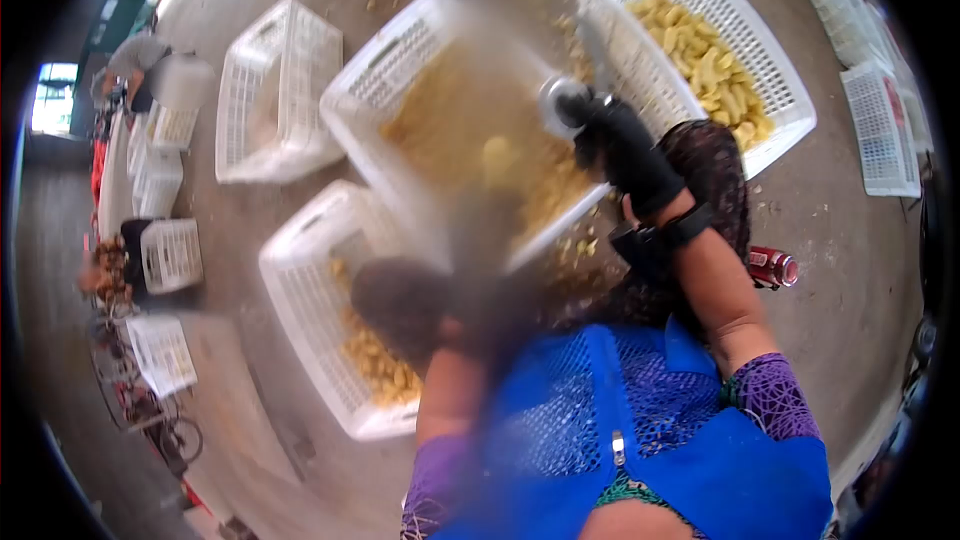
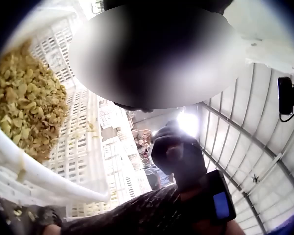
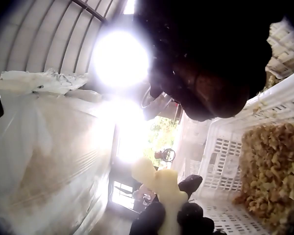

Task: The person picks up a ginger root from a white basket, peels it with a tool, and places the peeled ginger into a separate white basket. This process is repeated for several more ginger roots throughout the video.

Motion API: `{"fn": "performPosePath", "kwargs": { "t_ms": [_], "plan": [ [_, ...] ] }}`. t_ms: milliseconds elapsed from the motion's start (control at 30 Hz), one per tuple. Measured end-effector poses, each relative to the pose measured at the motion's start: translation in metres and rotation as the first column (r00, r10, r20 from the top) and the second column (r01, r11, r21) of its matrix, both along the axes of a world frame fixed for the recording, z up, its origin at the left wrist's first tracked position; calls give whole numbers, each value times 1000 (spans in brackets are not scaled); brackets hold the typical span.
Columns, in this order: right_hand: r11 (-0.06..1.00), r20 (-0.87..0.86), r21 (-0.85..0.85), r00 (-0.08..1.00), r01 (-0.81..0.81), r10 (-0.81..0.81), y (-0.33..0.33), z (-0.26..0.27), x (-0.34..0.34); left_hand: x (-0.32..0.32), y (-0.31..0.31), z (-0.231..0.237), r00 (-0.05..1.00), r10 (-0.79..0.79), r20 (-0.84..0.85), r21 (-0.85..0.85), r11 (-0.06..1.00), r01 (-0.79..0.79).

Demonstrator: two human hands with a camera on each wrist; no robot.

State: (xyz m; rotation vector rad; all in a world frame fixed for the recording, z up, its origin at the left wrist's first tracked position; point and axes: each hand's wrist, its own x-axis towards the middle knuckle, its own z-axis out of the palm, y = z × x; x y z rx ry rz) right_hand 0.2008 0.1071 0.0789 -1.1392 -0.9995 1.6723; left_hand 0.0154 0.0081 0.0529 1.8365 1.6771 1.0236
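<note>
Slippage looks the likeliest mishap in the head view: the left hand (image 1: 488,230) is a dark blur, with the pale piece (image 1: 497,150) just beyond its fingers, over the white crate (image 1: 352,90), and a slack grip could drop it onto the heap (image 1: 550,175) beneath. How far those fingers are parted cannot be told here. The right hand (image 1: 630,155) has its gloved fingers bent round a round metal thing (image 1: 558,105) at their tips; brought across carelessly, it might knock the piece or catch a left finger.

In the left wrist view a smear hides whatever lies near the left fingers, so their spread is unreadable. The heap sits well to one side of the right fingers, which look curled.

The right wrist view shows the left fingers narrow about the pale piece, its lobed end clear of them. Held only low down, it might twist under pressure. The metal rim shows beside the right fingers, apart from the piece.
</note>
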Motion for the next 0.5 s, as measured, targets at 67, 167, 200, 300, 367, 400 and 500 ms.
{"fn": "performPosePath", "kwargs": {
  "t_ms": [67,167,200,300,367,400,500],
  "plan": [
    [999,87,2,995,-39,39,6,-1,1,2,9,2,999,-15,44,22,1000,14],
    [999,80,17,996,-38,37,8,-7,-1,7,12,8,963,84,257,-145,988,-47],
    [999,73,30,997,-19,16,6,-6,-6,8,13,8,892,178,416,-260,963,-71],
    [997,91,58,994,-58,53,2,11,-12,9,16,-4,629,352,693,-454,891,1],
    [995,115,80,992,-58,48,2,4,-17,11,11,-5,615,339,712,-458,888,40],
    [992,137,111,990,-60,44,2,4,-20,12,9,-4,600,320,733,-451,889,76],
    [999,182,-25,983,37,-32,-2,20,-31,17,11,-5,690,290,663,-443,895,49]
  ]
}}
